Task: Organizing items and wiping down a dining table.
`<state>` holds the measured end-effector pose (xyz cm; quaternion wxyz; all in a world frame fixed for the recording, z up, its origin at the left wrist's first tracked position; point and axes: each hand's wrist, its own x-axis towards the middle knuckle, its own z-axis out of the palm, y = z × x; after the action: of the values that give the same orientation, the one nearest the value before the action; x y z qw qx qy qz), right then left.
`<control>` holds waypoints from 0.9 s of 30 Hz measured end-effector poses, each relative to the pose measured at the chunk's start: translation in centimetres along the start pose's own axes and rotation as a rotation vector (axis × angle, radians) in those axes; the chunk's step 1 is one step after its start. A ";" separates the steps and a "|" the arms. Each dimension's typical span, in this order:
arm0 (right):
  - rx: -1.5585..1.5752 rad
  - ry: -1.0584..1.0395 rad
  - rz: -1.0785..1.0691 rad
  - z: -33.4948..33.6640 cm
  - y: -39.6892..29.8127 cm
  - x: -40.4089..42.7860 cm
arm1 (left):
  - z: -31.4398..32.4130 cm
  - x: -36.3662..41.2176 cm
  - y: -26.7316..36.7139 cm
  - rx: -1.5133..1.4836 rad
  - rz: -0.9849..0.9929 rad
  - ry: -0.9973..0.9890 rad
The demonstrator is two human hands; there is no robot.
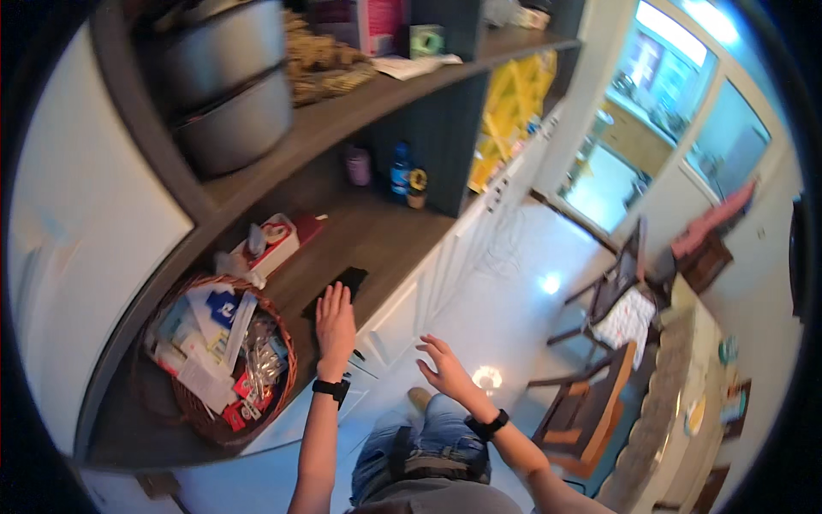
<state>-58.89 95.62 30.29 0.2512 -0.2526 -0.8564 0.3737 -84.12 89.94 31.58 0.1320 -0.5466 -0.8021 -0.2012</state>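
My left hand (335,324) lies palm down, fingers together, over a flat black item (352,281) on the dark wooden shelf (379,238); whether it grips the item cannot be told. Just left of this hand stands a round wicker basket (290,340) filled with papers, blister packs and small red packets. My right hand (443,369) hangs in the air above the floor, fingers apart and slightly bent, holding nothing. Black bands are on both wrists.
Behind the basket is a small white-and-red box (279,247). A blue bottle (400,170) and a pink container (358,166) stand deeper on the shelf. Grey pots (237,122) sit on the upper shelf. Wooden chairs (581,417) and a covered table (684,398) are at the right.
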 end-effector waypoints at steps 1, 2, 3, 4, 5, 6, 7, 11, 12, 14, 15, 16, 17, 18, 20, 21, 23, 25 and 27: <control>-0.001 0.035 0.047 -0.4 -0.3 -1.8 | 0.4 -0.1 -0.6 0.015 -0.013 -0.003; 0.001 0.045 0.110 -1.1 -0.8 -4.0 | 0.0 0.1 -0.7 -0.018 -0.004 0.012; 0.000 0.060 0.172 -1.7 -1.1 -6.0 | -0.7 0.6 -0.6 -0.056 0.007 0.030; -0.020 0.075 0.175 -1.9 -1.3 -7.7 | -0.6 0.5 -0.9 0.060 -0.002 0.114; -0.028 0.107 0.217 -2.1 -1.8 -9.2 | -0.4 0.5 -1.4 0.174 -0.016 0.204; -0.008 0.132 0.242 -2.3 -2.6 -10.6 | -0.6 0.6 -1.7 0.068 -0.042 0.151; 0.011 0.156 0.265 -2.6 -3.3 -12.2 | -1.0 0.7 -1.7 -0.036 -0.071 0.094; 0.044 0.244 0.299 -2.9 -5.8 -17.0 | -1.7 1.3 -3.5 -0.021 -0.101 0.098; 0.035 0.272 0.303 -2.7 -6.2 -18.1 | -1.7 1.4 -4.2 -0.005 -0.192 0.112; 0.047 0.309 0.313 -2.1 -7.0 -20.2 | -1.9 0.9 -6.0 0.179 -0.294 0.085; 0.050 0.340 0.330 -2.1 -7.1 -21.5 | -2.0 0.4 -5.3 0.272 -0.337 0.051; 0.045 0.358 0.336 -2.2 -7.3 -22.6 | -2.0 -0.3 -4.4 0.321 -0.318 0.087; 0.051 0.357 0.313 -2.3 -7.5 -23.6 | -1.9 -0.9 -3.4 0.368 -0.300 0.125; 0.052 0.363 0.304 -2.5 -7.8 -24.9 | -2.1 -1.8 -0.9 0.270 -0.290 0.086; 0.028 0.398 0.252 -3.3 -8.2 -27.4 | -2.1 -4.3 3.9 0.149 -0.141 0.123; 0.019 0.425 0.272 -3.8 -8.2 -29.0 | -2.4 -5.9 6.6 0.088 -0.065 0.123; -0.005 0.396 0.269 -4.9 -8.5 -32.6 | -0.4 -10.6 10.9 -0.060 0.062 0.120; -0.030 0.434 0.321 -6.8 -8.7 -37.3 | 0.9 -16.8 17.9 -0.288 0.133 -0.041; -0.077 0.484 0.409 -8.1 -8.2 -42.9 | 1.2 -23.4 25.6 -0.383 0.258 -0.182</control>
<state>-23.86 68.27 31.00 0.3577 -0.5106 -0.7165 0.3130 -51.69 79.47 24.99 -0.0224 -0.6753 -0.6816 -0.2810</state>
